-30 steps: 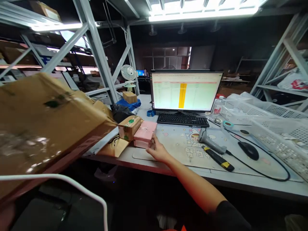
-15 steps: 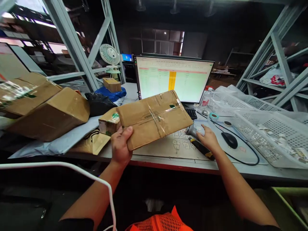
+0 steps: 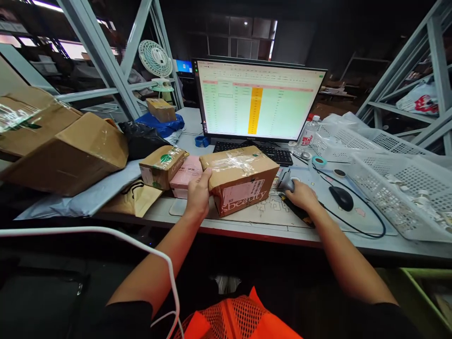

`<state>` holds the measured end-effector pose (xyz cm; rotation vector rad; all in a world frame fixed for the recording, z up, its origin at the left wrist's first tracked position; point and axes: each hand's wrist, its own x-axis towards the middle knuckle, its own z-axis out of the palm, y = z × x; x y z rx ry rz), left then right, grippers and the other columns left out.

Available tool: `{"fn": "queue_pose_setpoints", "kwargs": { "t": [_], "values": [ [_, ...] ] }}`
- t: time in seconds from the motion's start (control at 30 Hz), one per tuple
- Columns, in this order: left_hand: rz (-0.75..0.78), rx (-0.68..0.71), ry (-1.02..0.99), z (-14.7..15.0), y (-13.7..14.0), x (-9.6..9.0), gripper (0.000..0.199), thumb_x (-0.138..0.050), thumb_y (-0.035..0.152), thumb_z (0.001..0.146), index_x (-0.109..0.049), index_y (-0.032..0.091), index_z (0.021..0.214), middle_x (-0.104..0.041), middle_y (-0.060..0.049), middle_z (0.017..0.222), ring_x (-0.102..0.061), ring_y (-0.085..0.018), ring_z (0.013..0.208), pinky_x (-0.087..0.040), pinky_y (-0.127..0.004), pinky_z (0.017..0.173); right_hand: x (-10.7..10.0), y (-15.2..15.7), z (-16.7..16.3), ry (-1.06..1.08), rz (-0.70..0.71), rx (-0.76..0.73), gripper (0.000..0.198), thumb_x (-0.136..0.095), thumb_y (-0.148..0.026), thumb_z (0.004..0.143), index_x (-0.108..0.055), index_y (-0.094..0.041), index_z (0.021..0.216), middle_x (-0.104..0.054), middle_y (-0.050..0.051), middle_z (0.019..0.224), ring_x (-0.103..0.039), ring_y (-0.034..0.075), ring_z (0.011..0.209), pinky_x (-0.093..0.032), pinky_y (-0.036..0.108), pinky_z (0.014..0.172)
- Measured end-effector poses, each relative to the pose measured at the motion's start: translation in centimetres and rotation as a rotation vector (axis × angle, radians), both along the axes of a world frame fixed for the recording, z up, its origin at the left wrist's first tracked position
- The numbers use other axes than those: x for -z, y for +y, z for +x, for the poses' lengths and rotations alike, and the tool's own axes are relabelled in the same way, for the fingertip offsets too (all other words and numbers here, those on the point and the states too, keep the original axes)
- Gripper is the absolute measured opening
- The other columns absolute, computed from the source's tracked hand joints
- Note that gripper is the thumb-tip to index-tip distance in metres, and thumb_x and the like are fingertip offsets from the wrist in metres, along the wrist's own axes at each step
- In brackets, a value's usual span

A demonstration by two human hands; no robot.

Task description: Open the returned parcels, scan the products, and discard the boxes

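Observation:
My left hand (image 3: 198,195) grips the left end of a taped cardboard box (image 3: 243,176), low over the desk. A white label and the letters "sbeauty" face me on its front side. To the right of the box, my right hand (image 3: 302,195) is closed around a grey barcode scanner (image 3: 286,180); much of its handle is hidden in the palm. A black and yellow utility knife (image 3: 296,209) lies under that hand. Left of the held box are a pink box (image 3: 187,174) and a smaller cardboard box (image 3: 163,167).
A monitor (image 3: 226,113) with a spreadsheet stands behind a black keyboard (image 3: 282,156). On the right are a mouse (image 3: 341,197), its cable, tape rolls and white plastic baskets (image 3: 384,207). Large cartons (image 3: 84,155) and mailer bags (image 3: 81,200) crowd the left. A white tube (image 3: 141,242) crosses low left.
The box has come down and tipped, so its labelled front side now shows. My right hand has closed on the scanner and lifted it slightly. The view has shifted a little.

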<state>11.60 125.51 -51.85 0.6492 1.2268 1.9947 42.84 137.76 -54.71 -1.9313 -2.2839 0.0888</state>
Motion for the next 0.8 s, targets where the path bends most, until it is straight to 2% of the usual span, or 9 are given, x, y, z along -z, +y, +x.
{"fn": "queue_pose_setpoints", "kwargs": {
  "t": [0.17,0.3,0.4,0.47,0.53,0.63,0.67,0.73,0.8],
  "values": [
    [0.025,0.074,0.042,-0.6,-0.5,0.7,0.05,-0.088,0.057,0.063,-0.068,0.014,0.079,-0.073,-0.01,0.078,-0.075,-0.029,0.089,-0.059,-0.027,0.059,-2.5,-7.3,4.8,0.143,0.041,-0.25,0.028,-0.064,-0.044,0.088,-0.072,-0.023,0.104,-0.076,0.009,0.093,-0.07,0.029,0.085,-0.05,0.034,0.074],
    [0.004,0.101,0.099,-0.6,-0.2,0.9,0.057,-0.086,0.067,0.065,-0.066,0.015,0.077,-0.067,-0.008,0.069,-0.071,-0.026,0.076,-0.044,-0.024,0.046,-3.2,-13.7,6.4,0.285,-0.014,-0.396,0.029,-0.066,-0.039,0.084,-0.075,-0.026,0.108,-0.078,0.006,0.093,-0.071,0.027,0.084,-0.054,0.032,0.073],
    [-0.044,0.107,0.255,-1.6,-0.5,1.1,0.061,-0.073,0.077,0.075,-0.06,0.018,0.07,-0.058,-0.005,0.058,-0.061,-0.02,0.059,-0.038,-0.026,0.044,-3.2,-15.3,6.3,0.278,0.003,-0.411,0.033,-0.066,-0.036,0.083,-0.074,-0.027,0.114,-0.079,0.006,0.099,-0.073,0.027,0.087,-0.054,0.031,0.074],
    [-0.077,-0.014,0.511,-3.3,-1.3,1.2,0.062,-0.058,0.076,0.088,-0.053,0.02,0.063,-0.052,-0.003,0.054,-0.053,-0.017,0.053,-0.04,-0.028,0.048,-3.0,-14.4,6.8,0.262,0.02,-0.406,0.034,-0.063,-0.035,0.085,-0.072,-0.027,0.117,-0.079,0.005,0.099,-0.074,0.025,0.087,-0.054,0.03,0.074],
    [-0.071,-0.294,0.803,-5.7,-2.2,1.1,0.056,-0.051,0.067,0.097,-0.053,0.02,0.067,-0.055,-0.004,0.06,-0.055,-0.018,0.058,-0.048,-0.031,0.06,-2.4,-12.1,7.8,0.23,0.063,-0.325,0.039,-0.061,-0.041,0.088,-0.071,-0.025,0.122,-0.078,0.006,0.094,-0.074,0.027,0.084,-0.053,0.032,0.071],
    [-0.043,-0.662,1.14,-9.7,-3.1,0.5,0.042,-0.064,0.059,0.092,-0.062,0.018,0.101,-0.07,-0.012,0.103,-0.067,-0.028,0.101,-0.054,-0.041,0.098,-0.7,-6.7,9.4,0.124,0.133,-0.11,0.061,-0.06,-0.067,0.085,-0.071,-0.022,0.126,-0.076,0.01,0.083,-0.074,0.037,0.082,-0.052,0.038,0.067],
    [-0.084,-0.7,1.223,-10.9,-3.2,0.3,0.051,-0.071,0.059,0.088,-0.061,0.018,0.117,-0.068,-0.016,0.124,-0.063,-0.032,0.12,-0.05,-0.046,0.11,0.0,-4.8,9.6,0.087,0.141,-0.059,0.07,-0.057,-0.073,0.084,-0.071,-0.021,0.127,-0.076,0.012,0.083,-0.074,0.04,0.084,-0.052,0.041,0.068],
    [-0.279,-0.693,1.337,-12.9,-3.1,-0.2,0.08,-0.082,0.057,0.081,-0.05,0.019,0.144,-0.046,-0.02,0.159,-0.046,-0.039,0.146,-0.038,-0.054,0.123,1.7,-1.4,9.7,0.045,0.135,-0.017,0.081,-0.05,-0.078,0.084,-0.069,-0.017,0.133,-0.077,0.017,0.091,-0.074,0.043,0.091,-0.053,0.045,0.074],
    [-0.532,-0.635,1.361,-14.1,-2.8,-0.5,0.094,-0.086,0.055,0.079,-0.042,0.022,0.156,-0.033,-0.021,0.167,-0.04,-0.044,0.149,-0.036,-0.06,0.123,3.3,0.9,9.4,0.043,0.114,-0.011,0.089,-0.044,-0.078,0.084,-0.066,-0.013,0.139,-0.077,0.021,0.099,-0.073,0.045,0.098,-0.054,0.047,0.081]
  ]
}}
